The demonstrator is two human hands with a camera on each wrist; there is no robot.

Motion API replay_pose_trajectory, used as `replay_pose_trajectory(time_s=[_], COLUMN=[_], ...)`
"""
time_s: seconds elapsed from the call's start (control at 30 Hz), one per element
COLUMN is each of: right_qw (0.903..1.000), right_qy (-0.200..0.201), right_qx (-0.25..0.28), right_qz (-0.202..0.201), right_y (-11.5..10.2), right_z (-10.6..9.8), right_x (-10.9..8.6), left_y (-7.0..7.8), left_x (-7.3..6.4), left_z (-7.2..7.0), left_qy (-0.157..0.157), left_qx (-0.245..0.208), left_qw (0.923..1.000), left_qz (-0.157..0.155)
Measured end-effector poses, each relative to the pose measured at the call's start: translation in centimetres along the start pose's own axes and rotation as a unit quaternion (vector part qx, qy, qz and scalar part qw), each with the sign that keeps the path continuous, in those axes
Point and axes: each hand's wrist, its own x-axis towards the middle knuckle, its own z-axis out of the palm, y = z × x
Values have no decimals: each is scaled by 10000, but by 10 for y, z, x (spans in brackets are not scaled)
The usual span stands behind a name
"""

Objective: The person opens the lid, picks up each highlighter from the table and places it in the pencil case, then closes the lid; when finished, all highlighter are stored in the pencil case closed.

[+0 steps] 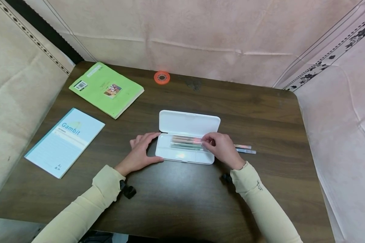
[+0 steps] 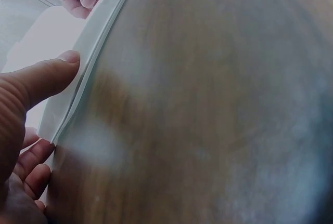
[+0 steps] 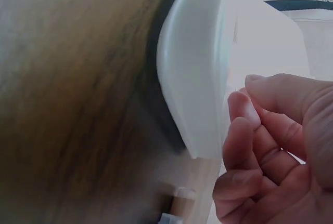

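A white pencil case [image 1: 167, 153] lies on the table with its lid [image 1: 188, 121] raised at the back. Several slim pens [image 1: 185, 146] lie side by side inside it. At the case's left end, my left hand [image 1: 141, 152] grips it, thumb at the front edge and fingers round the end. My right hand [image 1: 222, 148] is over the case's right end, pinching the end of a pinkish pen [image 1: 187, 139] between thumb and forefinger. In the right wrist view the thumb [image 3: 276, 91] meets the forefinger; the pen is hardly visible there.
Right of the case lie a pinkish pen [image 1: 243, 146] and a blue pen [image 1: 246, 151], partly behind my right hand. A light blue notebook [image 1: 64, 141] and a green book [image 1: 109, 91] lie at the left. An orange round roll [image 1: 162, 77] sits near the back edge.
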Motion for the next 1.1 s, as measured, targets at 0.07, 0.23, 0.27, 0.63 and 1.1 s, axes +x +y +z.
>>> replay_pose_trajectory(time_s=[0.07,0.23,0.27,0.63,1.1], right_qw=[10000,9995,9990,9930,9965], right_qy=[34,320,441,1136,443], right_qx=[45,73,62,-171,-701], right_qz=[-9,-11,-7,283,81], right_y=[1,9,12,86,131], right_z=[-2,-15,-19,-80,-80], right_x=[-1,-8,-10,-48,-64], left_y=[0,0,0,0,-2], left_x=[0,1,1,0,0], left_z=[0,1,1,-1,0], left_qy=[17,22,24,41,23], left_qx=[-2,-26,-32,-2,11], left_qw=[10000,10000,10000,10000,10000], left_qz=[8,48,61,12,24])
